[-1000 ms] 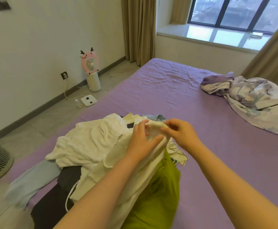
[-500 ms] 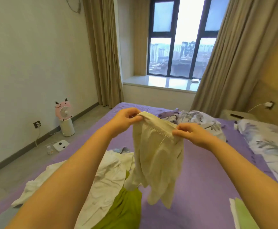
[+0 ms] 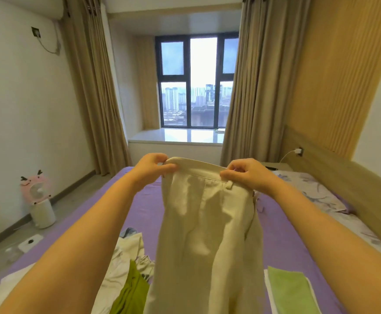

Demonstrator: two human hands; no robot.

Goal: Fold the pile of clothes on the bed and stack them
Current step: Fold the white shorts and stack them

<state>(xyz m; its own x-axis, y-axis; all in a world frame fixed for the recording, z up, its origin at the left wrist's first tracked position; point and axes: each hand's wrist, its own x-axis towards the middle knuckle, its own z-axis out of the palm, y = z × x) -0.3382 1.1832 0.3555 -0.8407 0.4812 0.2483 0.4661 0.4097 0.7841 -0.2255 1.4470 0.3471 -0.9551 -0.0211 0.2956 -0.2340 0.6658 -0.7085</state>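
While both hands (image 3: 153, 168) (image 3: 246, 175) hold them up, the beige trousers' (image 3: 207, 223) legs run out of view.

Cream trousers (image 3: 207, 234) legs cut off at btm edge; pile (image 3: 126, 264) partly hidden.

Both arms were stretched forward and raised. Left hand (image 3: 151, 168) and right hand (image 3: 245, 172) had fingers curled, pinching.

A home bedroom: a purple-sheeted bed (image 3: 282, 241), tan curtains (image 3: 94, 98) and a city-view window (image 3: 196, 82).
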